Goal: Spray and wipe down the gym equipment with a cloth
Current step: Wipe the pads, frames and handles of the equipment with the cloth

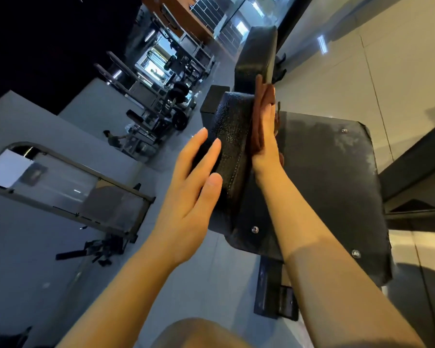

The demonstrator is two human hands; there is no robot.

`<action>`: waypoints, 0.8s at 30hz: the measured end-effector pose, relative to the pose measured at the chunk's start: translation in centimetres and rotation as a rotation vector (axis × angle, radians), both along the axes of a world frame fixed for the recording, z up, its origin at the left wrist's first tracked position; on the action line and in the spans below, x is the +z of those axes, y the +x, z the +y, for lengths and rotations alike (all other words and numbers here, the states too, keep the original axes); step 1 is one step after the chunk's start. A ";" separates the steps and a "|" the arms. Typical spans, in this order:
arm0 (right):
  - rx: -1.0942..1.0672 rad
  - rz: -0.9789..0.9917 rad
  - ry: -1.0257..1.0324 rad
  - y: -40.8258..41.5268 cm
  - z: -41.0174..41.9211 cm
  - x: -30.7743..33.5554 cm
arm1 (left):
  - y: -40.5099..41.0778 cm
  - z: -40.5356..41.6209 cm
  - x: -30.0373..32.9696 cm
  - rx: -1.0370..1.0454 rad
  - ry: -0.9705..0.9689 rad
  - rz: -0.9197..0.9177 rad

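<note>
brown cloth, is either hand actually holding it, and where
The right hand presses the brown cloth flat against the black pad's side, straight fingers, no grip. The left hand holds nothing.

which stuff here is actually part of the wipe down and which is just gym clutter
In the job:
brown cloth, pressed flat by the right hand
black pad, steadied by the left hand

Lying about:
weight racks
mirror frame
second pad beyond

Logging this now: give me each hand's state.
Left hand: open, straight fingers resting on the black pad.
Right hand: open and flat, pressing the brown cloth against the pad.
</note>
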State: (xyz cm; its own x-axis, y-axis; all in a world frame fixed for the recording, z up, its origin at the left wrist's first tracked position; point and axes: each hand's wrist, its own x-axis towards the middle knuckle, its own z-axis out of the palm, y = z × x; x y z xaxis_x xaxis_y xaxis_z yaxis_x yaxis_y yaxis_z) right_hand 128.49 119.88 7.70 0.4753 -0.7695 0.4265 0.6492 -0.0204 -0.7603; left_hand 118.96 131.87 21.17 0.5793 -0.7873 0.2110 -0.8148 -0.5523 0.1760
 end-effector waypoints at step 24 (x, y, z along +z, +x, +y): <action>0.247 -0.058 0.344 -1.6 1.9 1.4 | 0.0 -0.1 0.1 0.035 -0.069 0.073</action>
State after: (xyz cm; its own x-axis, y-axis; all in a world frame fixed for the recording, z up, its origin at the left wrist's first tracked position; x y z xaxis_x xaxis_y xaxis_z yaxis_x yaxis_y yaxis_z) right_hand 126.86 121.83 9.07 0.6461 -0.7375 0.1964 0.6446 0.3896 -0.6577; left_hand 118.99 131.72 21.32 0.6221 -0.7513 0.2202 -0.7788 -0.5650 0.2726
